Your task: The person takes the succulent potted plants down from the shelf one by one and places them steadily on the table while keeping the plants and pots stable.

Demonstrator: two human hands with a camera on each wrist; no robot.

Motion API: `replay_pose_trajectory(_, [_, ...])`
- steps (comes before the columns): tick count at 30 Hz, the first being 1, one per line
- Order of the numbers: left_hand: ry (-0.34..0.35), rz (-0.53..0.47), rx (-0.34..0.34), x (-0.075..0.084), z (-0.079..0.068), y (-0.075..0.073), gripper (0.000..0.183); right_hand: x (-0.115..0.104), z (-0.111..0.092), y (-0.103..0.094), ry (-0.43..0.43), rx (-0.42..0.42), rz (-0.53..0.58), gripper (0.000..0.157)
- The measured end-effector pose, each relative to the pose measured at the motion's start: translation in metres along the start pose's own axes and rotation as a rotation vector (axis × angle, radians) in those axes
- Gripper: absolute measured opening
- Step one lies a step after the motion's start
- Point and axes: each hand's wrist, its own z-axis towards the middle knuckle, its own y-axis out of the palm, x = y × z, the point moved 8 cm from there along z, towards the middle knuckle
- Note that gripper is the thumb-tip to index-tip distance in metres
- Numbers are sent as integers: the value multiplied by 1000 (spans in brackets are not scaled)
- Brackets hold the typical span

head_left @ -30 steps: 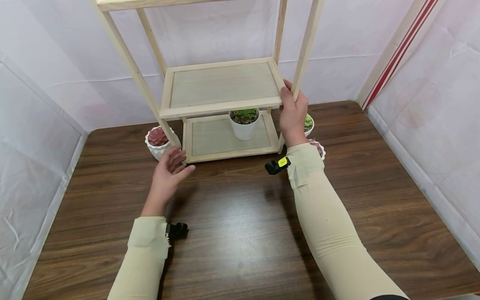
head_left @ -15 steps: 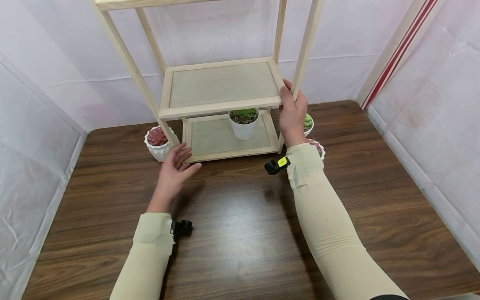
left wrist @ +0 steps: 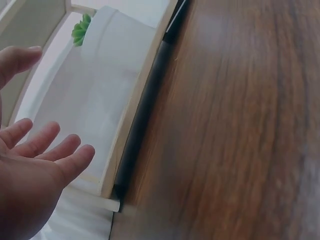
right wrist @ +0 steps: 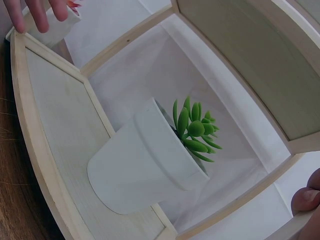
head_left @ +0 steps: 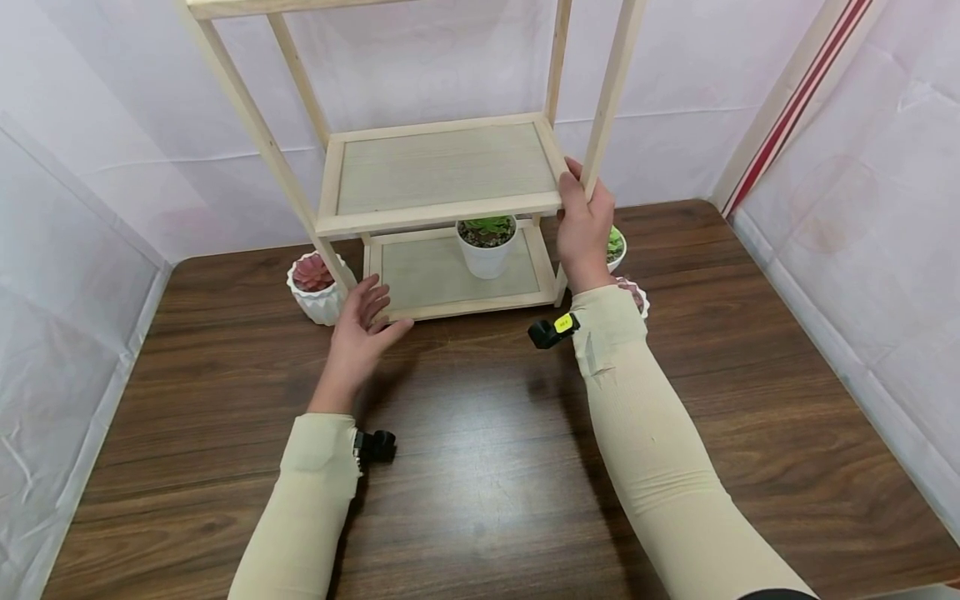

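A light wooden shelf rack [head_left: 442,218] stands at the back of the table. My right hand [head_left: 587,229] grips its middle shelf at the right front corner, beside the upright. My left hand [head_left: 358,321], fingers spread and thumb apart, is at the left front corner of the bottom shelf and holds nothing; its fingers overlap that corner in the head view. On the bottom shelf, right of the middle, stands a white pot [right wrist: 142,160] with a green succulent [right wrist: 196,127]. The left wrist view shows the left hand's fingers [left wrist: 75,160] in front of this shelf.
A ribbed white pot [head_left: 322,304] with a pink succulent stands left of the rack. Two more potted succulents, one green [head_left: 615,246] and one pinkish [head_left: 633,293], are right of it, partly hidden by the right arm. White sheeting hangs behind the dark wooden table [head_left: 465,467].
My left hand has moved right and slightly away from me, past the rack's left front leg. The right hand keeps its grip; the pots stay in place.
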Motion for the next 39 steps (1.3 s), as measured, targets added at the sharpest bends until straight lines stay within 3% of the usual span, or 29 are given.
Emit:
replay_pose_trajectory(6, [-15, -14, -3, 3, 3, 5, 78, 8, 4, -1, -15, 11, 9, 35])
replay_pose_trajectory(16, [-8, -22, -21, 28, 2, 16, 78, 7, 3, -1, -19, 10, 11, 34])
replay_pose_trajectory(32, [-4, -8, -40, 29, 9, 23, 80, 6, 4, 0, -6, 12, -12, 34])
replay_pose_trajectory(39, [-4, -9, -33, 28, 12, 25, 81, -10, -5, 1, -10, -1, 3, 36])
